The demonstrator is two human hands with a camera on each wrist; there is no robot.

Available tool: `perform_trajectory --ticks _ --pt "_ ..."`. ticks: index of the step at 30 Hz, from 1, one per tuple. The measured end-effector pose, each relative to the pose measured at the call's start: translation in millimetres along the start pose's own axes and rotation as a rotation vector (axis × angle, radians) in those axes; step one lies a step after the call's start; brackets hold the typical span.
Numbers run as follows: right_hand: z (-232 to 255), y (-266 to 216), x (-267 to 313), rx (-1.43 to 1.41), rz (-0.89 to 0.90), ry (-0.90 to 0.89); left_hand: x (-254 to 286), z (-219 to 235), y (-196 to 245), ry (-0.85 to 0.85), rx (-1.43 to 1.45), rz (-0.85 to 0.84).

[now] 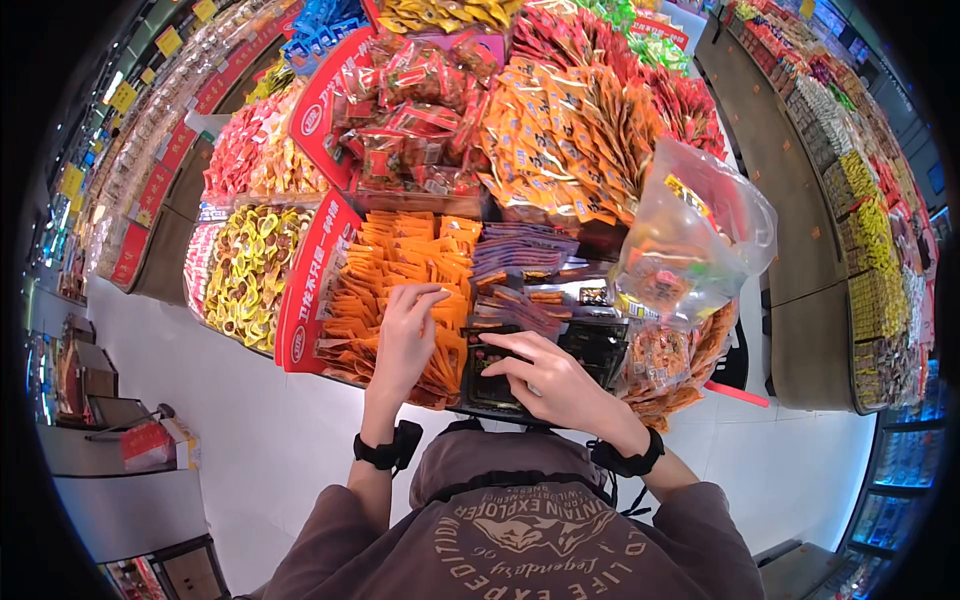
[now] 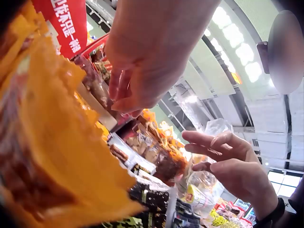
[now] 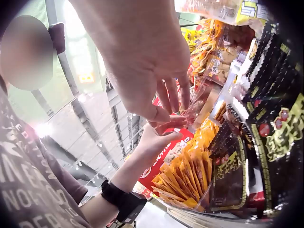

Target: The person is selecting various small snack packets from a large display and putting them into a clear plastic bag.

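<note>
My left hand (image 1: 404, 335) hovers over the orange packets (image 1: 385, 262), fingers bent loosely, nothing in them. To its right, my right hand (image 1: 548, 377) is above the black packets (image 1: 488, 375), its fingers spread and relaxed. Purple packets (image 1: 520, 250) lie in the compartments beyond. A clear plastic bag (image 1: 700, 235) with some packets inside rests on the right part of the display. In the left wrist view, an orange packet (image 2: 61, 156) fills the near left, and the right hand (image 2: 237, 171) shows empty. Black packets (image 3: 230, 180) stand below the right hand in the right wrist view.
Red printed dividers (image 1: 312, 280) edge the bins on the left. Behind are bins of red packets (image 1: 415, 130) and more orange packets (image 1: 560, 140). Yellow and brown sweets (image 1: 250, 265) fill a bin at the left. Long shelves (image 1: 825, 300) run along the right side.
</note>
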State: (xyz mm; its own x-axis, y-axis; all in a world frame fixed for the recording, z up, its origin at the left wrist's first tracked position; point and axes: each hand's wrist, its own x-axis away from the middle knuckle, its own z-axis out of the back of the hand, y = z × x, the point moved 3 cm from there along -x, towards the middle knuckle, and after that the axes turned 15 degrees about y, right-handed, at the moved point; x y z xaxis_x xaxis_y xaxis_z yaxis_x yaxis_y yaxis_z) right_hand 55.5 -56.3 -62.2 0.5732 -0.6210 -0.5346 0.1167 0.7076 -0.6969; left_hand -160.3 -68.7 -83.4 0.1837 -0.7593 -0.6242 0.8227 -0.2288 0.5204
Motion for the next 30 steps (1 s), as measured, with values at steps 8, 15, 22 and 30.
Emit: perform_trajectory --ticks 8,15,22,30 --pt "-48.7 5.0 -58.9 0.138 -0.056 -0.036 9.1 42.7 -63.6 -0.133 -0.085 0.024" --pt "-85.4 9.6 -92.7 0.208 -0.129 -0.081 24.4 44.2 -88.2 -0.222 0.0 0.022" --pt "-124.0 24.7 -101.1 0.314 -0.16 -0.103 24.5 52.7 -88.2 -0.266 0.044 -0.016" --pt "-161.7 54.1 -69.4 0.617 -0.066 -0.108 36.1 73.7 -88.7 -0.347 0.055 -0.131"
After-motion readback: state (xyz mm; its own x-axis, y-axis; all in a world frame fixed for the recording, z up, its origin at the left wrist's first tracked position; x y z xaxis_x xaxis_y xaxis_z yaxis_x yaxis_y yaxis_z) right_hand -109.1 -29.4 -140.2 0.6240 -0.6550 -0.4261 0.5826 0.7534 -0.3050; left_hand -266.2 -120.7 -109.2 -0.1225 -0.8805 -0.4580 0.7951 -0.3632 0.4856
